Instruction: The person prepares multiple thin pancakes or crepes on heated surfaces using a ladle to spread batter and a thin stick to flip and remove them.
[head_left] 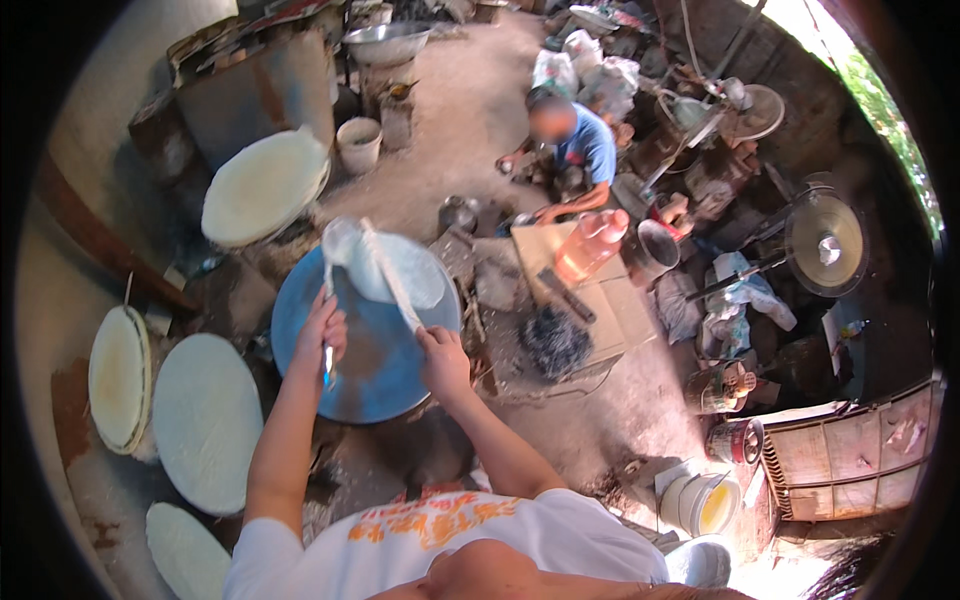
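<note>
A large round blue-grey griddle point(300, 290) lies in front of me, a pale wet layer point(415, 285) like batter on its far part. My left hand point(325, 328) is closed round the handle of what looks like a ladle; its pale bowl point(342, 240) is over the griddle's far edge. The handle's blue end sticks out below my fist. My right hand point(442, 362), at the griddle's right edge, grips a long pale flat stick point(392, 278). The stick slants up and left across the pale layer, its far end beside the ladle bowl.
Round stacks of pale thin sheets point(265, 190) stand left of the griddle, with more discs point(208, 425) nearer. On the right, a board point(610, 320) holds a pink jug point(590, 245) and dark fibrous bundle point(555, 343). Beyond it crouches a person point(590, 150). A bucket point(700, 505) stands lower right.
</note>
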